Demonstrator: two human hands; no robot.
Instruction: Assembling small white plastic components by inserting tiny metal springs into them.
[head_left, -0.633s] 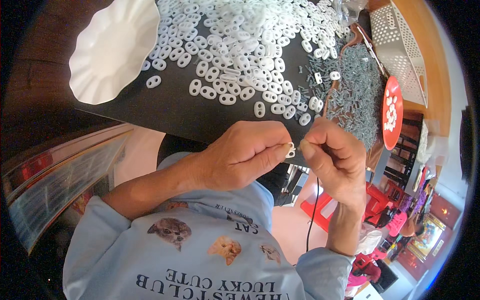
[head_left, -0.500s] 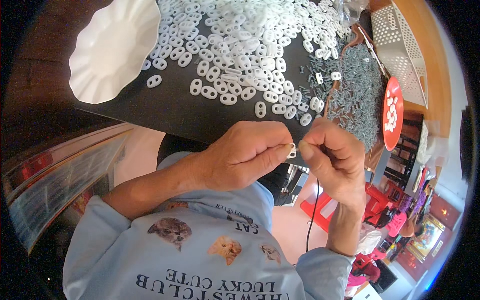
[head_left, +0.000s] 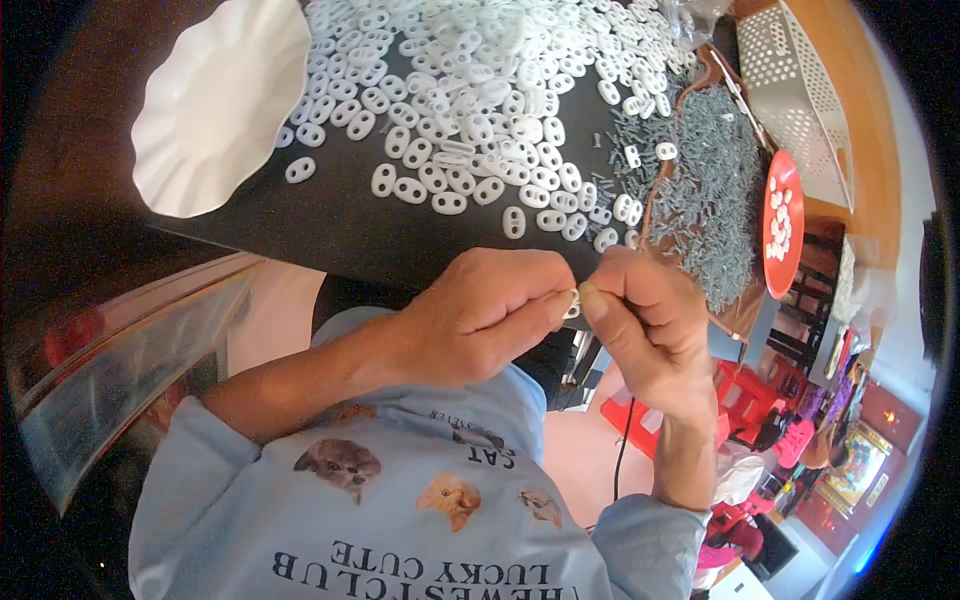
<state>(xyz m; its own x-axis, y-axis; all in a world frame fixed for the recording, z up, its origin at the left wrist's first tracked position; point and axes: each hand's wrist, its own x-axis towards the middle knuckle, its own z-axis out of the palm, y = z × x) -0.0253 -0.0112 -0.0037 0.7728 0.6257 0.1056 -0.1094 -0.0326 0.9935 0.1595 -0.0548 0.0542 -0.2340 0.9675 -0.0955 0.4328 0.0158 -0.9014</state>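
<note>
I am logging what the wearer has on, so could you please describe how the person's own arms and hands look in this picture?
Both hands, the left hand and the right hand, are bare, with no gloves, and no rings or watch show. The forearms are bare too. The light blue short-sleeved shirt with dark lettering and small animal pictures ends in loose sleeves near the elbows.

Lighting: bright, even daylight; soft shadows. Focus: sharp centre. Distortion: strong fisheye bend, black vignette at rim; mild glare on white plate [head_left: 215, 100].

Small white oval piece [head_left: 572, 304] between left hand [head_left: 480, 320] and right hand [head_left: 645, 325].
</note>
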